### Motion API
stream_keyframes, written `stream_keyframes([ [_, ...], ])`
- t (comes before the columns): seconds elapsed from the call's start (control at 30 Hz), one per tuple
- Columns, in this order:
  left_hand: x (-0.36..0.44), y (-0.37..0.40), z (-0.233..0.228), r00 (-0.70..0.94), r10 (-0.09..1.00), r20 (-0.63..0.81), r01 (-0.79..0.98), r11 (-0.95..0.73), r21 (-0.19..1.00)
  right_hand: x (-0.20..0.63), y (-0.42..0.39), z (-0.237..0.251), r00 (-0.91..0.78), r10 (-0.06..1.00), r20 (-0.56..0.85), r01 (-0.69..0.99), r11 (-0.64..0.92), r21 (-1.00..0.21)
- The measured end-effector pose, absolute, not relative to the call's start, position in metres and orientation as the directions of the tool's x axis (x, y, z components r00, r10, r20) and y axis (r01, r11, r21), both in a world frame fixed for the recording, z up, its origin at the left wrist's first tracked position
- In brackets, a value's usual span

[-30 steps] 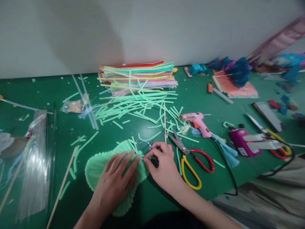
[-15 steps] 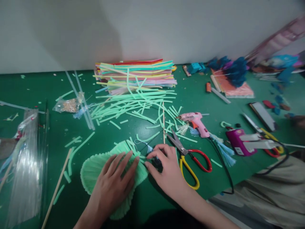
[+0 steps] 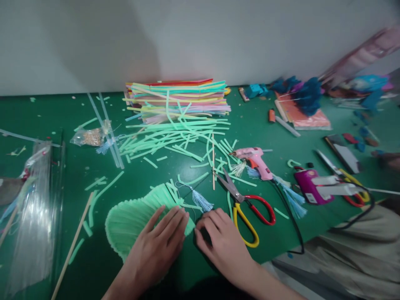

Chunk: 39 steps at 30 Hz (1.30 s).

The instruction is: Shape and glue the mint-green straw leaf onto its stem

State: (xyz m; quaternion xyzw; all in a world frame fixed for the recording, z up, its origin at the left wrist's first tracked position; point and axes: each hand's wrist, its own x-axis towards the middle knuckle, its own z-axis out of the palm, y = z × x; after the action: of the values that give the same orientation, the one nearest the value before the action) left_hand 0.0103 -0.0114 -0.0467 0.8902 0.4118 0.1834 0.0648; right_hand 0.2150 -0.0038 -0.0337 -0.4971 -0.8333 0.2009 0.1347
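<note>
A light green pleated fan shape (image 3: 134,218), made of fuzzy pipe cleaners, lies on the green table. My left hand (image 3: 159,241) rests flat over its right part, fingers stretched and covering much of it. Just right of the fan is my right hand (image 3: 223,243), its fingers curled and thumb close to the forefinger. Whatever those fingertips may hold is hidden. A light blue tassel (image 3: 202,201) lies just beyond the right knuckles, its thin cord loop running to the fan's top edge. Scissors (image 3: 239,198) with one red and one yellow handle lie open beside the right hand.
Loose green pipe cleaners (image 3: 175,137) lie before a multicoloured bundle (image 3: 181,98) by the wall. A pink glue gun (image 3: 254,160) trails a black cord to the right. Clear plastic sleeves (image 3: 34,233) and a wooden stick (image 3: 73,243) lie left. Another person's clothed leg (image 3: 365,258) is at right.
My right hand has drawn back toward me from the fan's edge, uncovering the blue tassel. My left hand has slid slightly right and nearer on the fan.
</note>
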Motion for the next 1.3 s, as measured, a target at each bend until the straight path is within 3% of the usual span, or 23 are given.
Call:
stream_keyframes([
  [0.2, 0.013, -0.02, -0.051, 0.578, 0.775, 0.254, 0.737, -0.63, 0.245, 0.209, -0.008, -0.032, -0.497, 0.86, 0.116, 0.824, 0.51, -0.246],
  [0.47, 0.03, -0.029, -0.052, 0.503, 0.808, 0.308, 0.767, -0.581, 0.273, 0.214, -0.009, -0.025, -0.476, 0.879, 0.018, 0.864, 0.471, -0.178],
  [0.6, 0.031, -0.032, -0.055, 0.476, 0.808, 0.348, 0.764, -0.576, 0.291, 0.214, -0.006, -0.027, -0.575, 0.818, 0.012, 0.817, 0.574, -0.053],
  [0.73, 0.03, -0.034, -0.057, 0.474, 0.806, 0.354, 0.762, -0.577, 0.294, 0.209, -0.001, -0.027, -0.606, 0.795, 0.037, 0.795, 0.606, -0.014],
  [0.87, 0.029, -0.033, -0.056, 0.48, 0.802, 0.356, 0.758, -0.583, 0.292, 0.207, 0.0, -0.022, -0.593, 0.805, 0.025, 0.797, 0.592, -0.121],
  [1.03, 0.027, -0.03, -0.054, 0.498, 0.803, 0.328, 0.741, -0.59, 0.321, 0.208, 0.002, -0.01, -0.539, 0.836, -0.104, 0.753, 0.423, -0.504],
  [1.1, 0.026, -0.03, -0.054, 0.492, 0.808, 0.324, 0.741, -0.584, 0.333, 0.21, 0.003, -0.005, -0.552, 0.819, -0.158, 0.715, 0.367, -0.595],
  [1.3, 0.026, -0.028, -0.051, 0.502, 0.809, 0.306, 0.758, -0.581, 0.294, 0.217, 0.006, -0.009, -0.427, 0.873, -0.235, 0.845, 0.293, -0.447],
])
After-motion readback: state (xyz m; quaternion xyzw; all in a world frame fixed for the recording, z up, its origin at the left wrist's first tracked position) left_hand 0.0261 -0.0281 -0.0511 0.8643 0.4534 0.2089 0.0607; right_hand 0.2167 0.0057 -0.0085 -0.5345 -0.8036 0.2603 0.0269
